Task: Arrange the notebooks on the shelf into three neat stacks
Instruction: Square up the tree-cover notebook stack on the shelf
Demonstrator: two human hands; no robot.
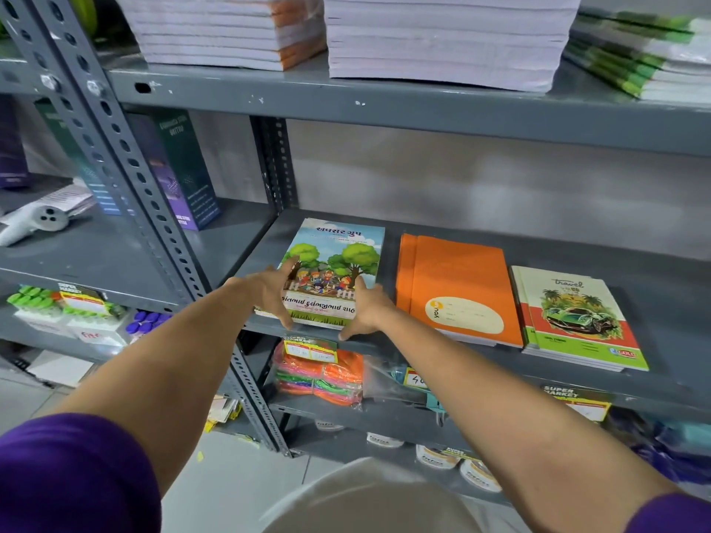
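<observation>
Three stacks of notebooks lay side by side on the grey metal shelf [454, 225], near its front edge. At the left, the tree-cover stack [338, 259], showing children under green trees and printed script, with its near edge a little over the shelf lip. In the middle, the orange stack [454, 278], with a pale oval label at its lower part, apart from the first stack by a narrow gap. At the right, the car-cover stack [577, 313], with a green car and palm trees, just beside the orange one and slightly fanned at the near edge. Both bare forearms stretched forward from purple sleeves [69, 475]. Left hand [275, 292] spread open, fingers extended, set against the left near corner of the tree-cover stack, thumb up over the cover. Right hand [367, 307] also open and spread, placed at the right near side of the same stack, fingers pointing down to the shelf lip; nothing pinched in either hand. Cannot tell how firmly the palms pressed on the edges. On the shelf above, tall white paper piles [442, 40] and a green-edged pile [638, 55]. Below, a packet of bright coloured bands [319, 375] with a yellow price tag. On the neighbouring rack at the left, a white handheld device [34, 221] and upright dark boxes [184, 167].
</observation>
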